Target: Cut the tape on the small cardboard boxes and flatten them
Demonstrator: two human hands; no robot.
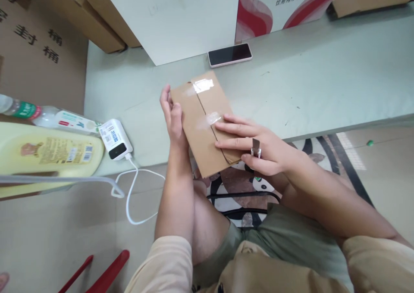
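A flat brown cardboard package [197, 129] lies tilted at the table's near edge, its lower end jutting past it. Two clear tape pieces cross the seam on its top. My left hand [174, 116] grips its left side, with the fingers curled round the upper left edge. Spread out on the lower right part of the package are the fingers of my right hand [255, 144], which wears a ring-like metal piece [256, 148]. Beyond the package, a phone [230, 54] with a dark screen lies on the pale green table [291, 82].
A white box [181, 17] and a red-and-white box [274, 8] stand at the back. On the left are a white device [115, 138] with a cable [129, 198], a yellow jug [48, 151], a plastic bottle [29, 112] and large cartons [42, 69].
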